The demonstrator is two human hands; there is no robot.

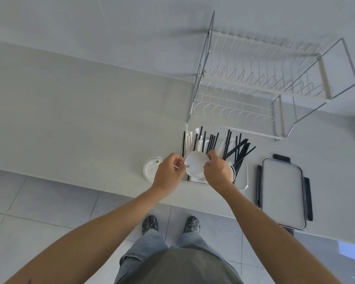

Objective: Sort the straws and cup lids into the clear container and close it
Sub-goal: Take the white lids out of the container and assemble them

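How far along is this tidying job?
Mostly sorted: black straws already stand in the clear container. Both the left hand and right hand hold a white cup lid over it. Another lid waits on the counter, and the container's cover lies aside.

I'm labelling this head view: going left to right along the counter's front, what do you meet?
Loose cup lid → left hand → held lid → right hand → black straws in the clear container → container lid.
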